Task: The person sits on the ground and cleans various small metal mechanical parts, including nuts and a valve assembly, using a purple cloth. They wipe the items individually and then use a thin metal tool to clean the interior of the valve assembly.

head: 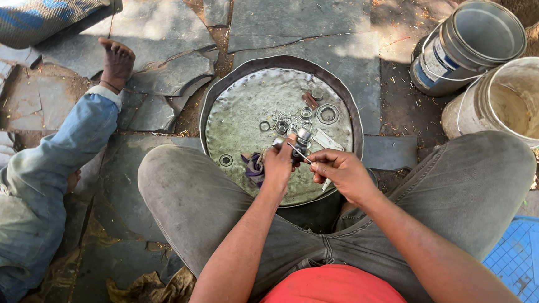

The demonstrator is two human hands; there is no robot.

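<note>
The left hand [278,163] grips a small metal part [300,142] above the round tray [217,105]. The right hand [339,169] pinches a thin rod [299,153] (tip touching the part).

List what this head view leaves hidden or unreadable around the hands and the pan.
- Small metal part in left hand: mostly covered by fingers.
- Thin tool in right hand: tip too small to tell.
- Round pan: near rim hidden behind hands and knees.
- White bucket: cut by right edge.

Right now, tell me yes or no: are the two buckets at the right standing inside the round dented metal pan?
No: the two buckets stand on the ground to the right of the round dented metal pan, outside its rim.
</note>
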